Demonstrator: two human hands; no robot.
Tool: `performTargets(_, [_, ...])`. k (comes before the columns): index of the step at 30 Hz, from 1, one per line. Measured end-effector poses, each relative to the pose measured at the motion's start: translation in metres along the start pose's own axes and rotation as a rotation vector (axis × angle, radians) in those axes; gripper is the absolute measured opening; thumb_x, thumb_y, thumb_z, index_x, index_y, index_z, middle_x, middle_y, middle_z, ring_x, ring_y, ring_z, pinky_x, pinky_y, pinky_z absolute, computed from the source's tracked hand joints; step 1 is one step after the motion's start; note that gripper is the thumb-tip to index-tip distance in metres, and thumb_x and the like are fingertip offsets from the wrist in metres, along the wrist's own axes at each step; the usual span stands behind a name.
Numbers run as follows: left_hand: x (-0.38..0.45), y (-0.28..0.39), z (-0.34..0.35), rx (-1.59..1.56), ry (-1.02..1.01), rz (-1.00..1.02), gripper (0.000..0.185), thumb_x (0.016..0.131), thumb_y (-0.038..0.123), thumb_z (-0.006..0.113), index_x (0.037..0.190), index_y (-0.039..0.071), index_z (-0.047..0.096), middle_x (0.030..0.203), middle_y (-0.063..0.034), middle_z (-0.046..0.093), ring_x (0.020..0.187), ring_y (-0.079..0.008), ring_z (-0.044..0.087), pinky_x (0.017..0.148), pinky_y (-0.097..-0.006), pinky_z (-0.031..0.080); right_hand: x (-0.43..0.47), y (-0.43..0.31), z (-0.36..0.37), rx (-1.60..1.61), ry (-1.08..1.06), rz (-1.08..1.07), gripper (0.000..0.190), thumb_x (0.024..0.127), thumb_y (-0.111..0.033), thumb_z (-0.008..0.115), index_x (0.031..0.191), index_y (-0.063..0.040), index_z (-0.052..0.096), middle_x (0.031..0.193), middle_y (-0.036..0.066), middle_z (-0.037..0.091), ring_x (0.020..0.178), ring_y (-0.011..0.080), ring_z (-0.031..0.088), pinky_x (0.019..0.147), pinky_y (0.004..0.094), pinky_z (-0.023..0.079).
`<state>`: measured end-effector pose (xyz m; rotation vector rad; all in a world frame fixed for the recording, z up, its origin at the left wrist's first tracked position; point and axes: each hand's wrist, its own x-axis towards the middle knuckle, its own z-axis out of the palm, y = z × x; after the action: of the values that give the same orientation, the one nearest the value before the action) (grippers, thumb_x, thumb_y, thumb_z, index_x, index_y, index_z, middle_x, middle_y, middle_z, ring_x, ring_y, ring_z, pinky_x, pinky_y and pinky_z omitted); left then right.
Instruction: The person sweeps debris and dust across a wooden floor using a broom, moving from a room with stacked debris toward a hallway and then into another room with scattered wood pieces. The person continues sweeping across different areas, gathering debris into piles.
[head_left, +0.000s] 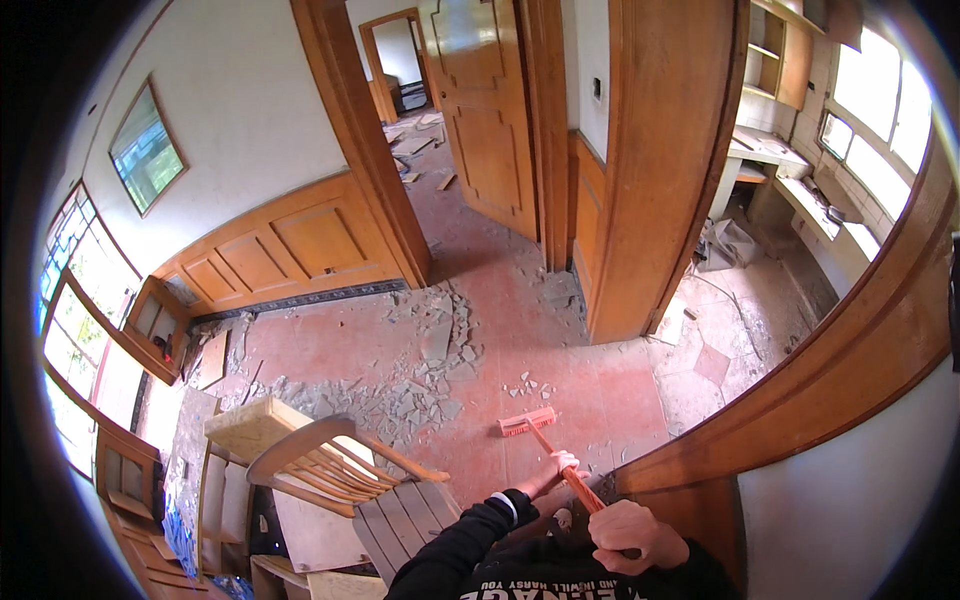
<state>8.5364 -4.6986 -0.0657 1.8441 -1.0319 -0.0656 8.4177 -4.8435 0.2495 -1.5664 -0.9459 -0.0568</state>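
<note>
A push broom with a pinkish-red head rests on the dusty red floor, its handle slanting back towards my body. My left hand grips the handle partway down, nearer the head. Higher up, at the handle's upper end, my right hand is closed around it. Just beyond the broom head lie a few pale broken shards. To its left spreads a larger heap of grey rubble, which runs back towards the doorway.
A wooden chair stands at the lower left beside a toppled cabinet. Ahead, a wooden door hangs open onto a passage with scattered boards. On the right, a wood-cased opening leads to a tiled room with a counter.
</note>
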Motion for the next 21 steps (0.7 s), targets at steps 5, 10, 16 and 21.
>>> performTargets(5, [0.027,-0.002,0.005,0.042,-0.059,-0.014,0.034,0.073,0.018,0.078,0.059,0.006,0.049,0.063,-0.0118,0.053,0.063,-0.0282,0.055,0.054,-0.0366,0.042,-0.010,0.018,-0.021,0.022,0.016,-0.054,0.025,0.082,-0.003,0.061,0.063,-0.004,0.044,0.062,0.011,0.043,0.056,0.0291,0.046,0.051,0.0389,0.034])
performTargets(10, [0.058,-0.016,0.008,0.102,-0.111,0.107,0.039,0.072,0.021,0.080,0.058,0.007,0.046,0.060,-0.0113,0.053,0.059,-0.0295,0.052,0.054,-0.0376,0.043,-0.013,0.027,-0.039,0.039,0.074,0.001,0.027,0.082,-0.002,0.060,0.062,-0.003,0.043,0.059,0.011,0.044,0.053,0.0289,0.045,0.049,0.0386,0.033])
performTargets(16, [0.089,-0.035,-0.012,0.105,-0.232,0.067,0.037,0.082,0.028,0.070,0.061,0.005,0.051,0.066,-0.0115,0.057,0.069,-0.0316,0.057,0.064,-0.0388,0.046,0.000,0.044,-0.067,0.068,0.021,0.125,0.026,0.085,-0.003,0.057,0.062,-0.002,0.044,0.062,0.012,0.045,0.060,0.0298,0.046,0.060,0.0385,0.037])
performTargets(21, [0.118,-0.067,-0.044,0.018,-0.115,0.070,0.035,0.078,0.021,0.075,0.062,0.004,0.049,0.062,-0.0118,0.052,0.063,-0.0308,0.053,0.060,-0.0393,0.044,0.044,0.077,-0.090,0.064,-0.043,0.130,0.031,0.088,-0.008,0.053,0.060,-0.002,0.041,0.064,0.012,0.040,0.067,0.0300,0.044,0.079,0.0405,0.036])
